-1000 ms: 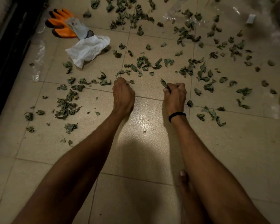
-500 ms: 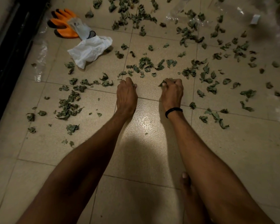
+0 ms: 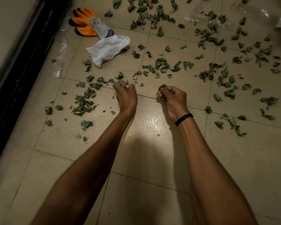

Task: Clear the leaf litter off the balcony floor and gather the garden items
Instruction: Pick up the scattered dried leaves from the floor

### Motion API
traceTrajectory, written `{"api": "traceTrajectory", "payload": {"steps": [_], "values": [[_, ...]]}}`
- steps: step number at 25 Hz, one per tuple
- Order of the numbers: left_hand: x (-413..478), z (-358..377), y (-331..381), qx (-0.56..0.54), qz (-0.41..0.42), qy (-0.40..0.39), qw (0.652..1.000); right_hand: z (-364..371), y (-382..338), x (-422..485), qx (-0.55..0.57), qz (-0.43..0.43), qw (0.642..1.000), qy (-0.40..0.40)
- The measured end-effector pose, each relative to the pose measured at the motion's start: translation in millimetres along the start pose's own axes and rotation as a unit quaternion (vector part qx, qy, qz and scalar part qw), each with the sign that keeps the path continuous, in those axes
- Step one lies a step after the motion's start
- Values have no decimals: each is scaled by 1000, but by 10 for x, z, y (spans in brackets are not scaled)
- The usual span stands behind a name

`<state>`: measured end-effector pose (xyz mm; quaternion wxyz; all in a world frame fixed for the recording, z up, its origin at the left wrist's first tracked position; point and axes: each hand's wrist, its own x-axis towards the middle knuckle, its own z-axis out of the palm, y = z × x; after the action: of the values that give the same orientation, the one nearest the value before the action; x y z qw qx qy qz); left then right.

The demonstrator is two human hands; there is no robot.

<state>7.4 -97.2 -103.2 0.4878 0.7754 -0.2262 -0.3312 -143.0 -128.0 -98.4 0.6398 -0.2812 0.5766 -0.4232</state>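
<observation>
Leaves, dry, green and curled (image 3: 162, 65), are scattered across the beige tiled floor (image 3: 152, 159). A clump is clutched in the closed left hand (image 3: 126, 96), another in the curled right hand (image 3: 173, 99). Orange-and-grey gardening gloves (image 3: 88, 23) are seen touching crumpled white plastic (image 3: 107, 48).

hands: left (image 3: 126, 95), right (image 3: 172, 98) clutch leaves (image 3: 162, 65) | gloves (image 3: 84, 21) far-left

Glossy floor tiles (image 3: 152, 124), crinkled dry leaves (image 3: 162, 65)
</observation>
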Motion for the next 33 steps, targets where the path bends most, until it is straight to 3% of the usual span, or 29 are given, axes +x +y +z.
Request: {"api": "traceTrajectory", "payload": {"steps": [3, 6, 9, 11, 13, 16, 24, 30, 33], "values": [[-103, 34, -47, 58, 77, -113, 989, 108, -27, -89, -12, -9, 1000, -19], [-116, 112, -130, 209, 153, -126, 958, 67, -48, -58, -117, -56, 991, 33], [-105, 171, -162, 293, 218, -114, 924, -107, -88, -10, -377, -125, 910, 120], [-61, 207, -139, 319, 230, -116, 912, -182, -60, 19, -489, -151, 851, 118], [-36, 250, -108, 336, 239, -104, 905, -207, 5, 76, -544, -155, 819, 97], [-17, 274, -112, 339, 267, -70, 899, -223, 24, 71, -547, -138, 822, 74], [80, 236, -207, 263, 246, -43, 932, -172, 35, -60, -463, -153, 868, 90], [203, 236, -116, 287, 234, -14, 929, -91, 257, 59, -506, -274, 808, 126], [327, 257, -22, 340, 215, -62, 913, -127, 169, 90, -489, -233, 830, 132]]}}
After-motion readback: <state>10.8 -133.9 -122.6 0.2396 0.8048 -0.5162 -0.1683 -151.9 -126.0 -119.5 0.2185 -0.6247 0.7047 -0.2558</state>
